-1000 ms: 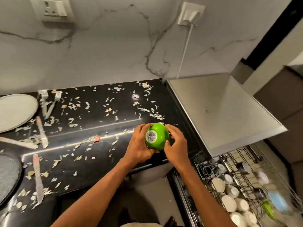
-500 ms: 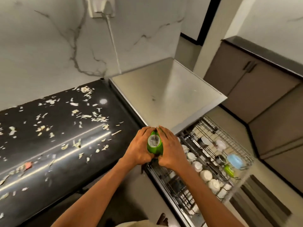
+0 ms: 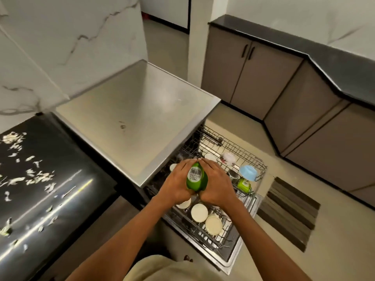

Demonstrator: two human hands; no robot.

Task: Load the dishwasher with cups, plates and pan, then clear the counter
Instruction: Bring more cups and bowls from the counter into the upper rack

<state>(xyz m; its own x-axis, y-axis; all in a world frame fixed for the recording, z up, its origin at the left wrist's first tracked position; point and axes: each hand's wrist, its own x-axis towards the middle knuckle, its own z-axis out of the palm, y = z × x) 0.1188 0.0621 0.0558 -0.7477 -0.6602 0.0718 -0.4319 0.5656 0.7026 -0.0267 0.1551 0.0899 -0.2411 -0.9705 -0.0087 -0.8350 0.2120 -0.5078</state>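
Note:
A green cup (image 3: 196,178) with a barcode sticker on its base is turned bottom-up between both my hands. My left hand (image 3: 176,182) grips its left side and my right hand (image 3: 216,184) grips its right side, fingertips meeting over the top. They hold it above the pulled-out wire rack (image 3: 251,159) of the open dishwasher. In the rack sit several upturned white cups (image 3: 199,212), a light blue bowl (image 3: 248,173), a second green cup (image 3: 243,184) and a patterned white cup (image 3: 228,158).
The steel dishwasher top (image 3: 138,116) lies to the left of the rack. A black counter (image 3: 40,199) strewn with pale scraps is further left. Grey cabinets (image 3: 253,78) and a striped floor mat (image 3: 288,213) are to the right.
Both hands carried the green cup from over the black counter rightward to above the dishwasher rack. My view swung right with them.

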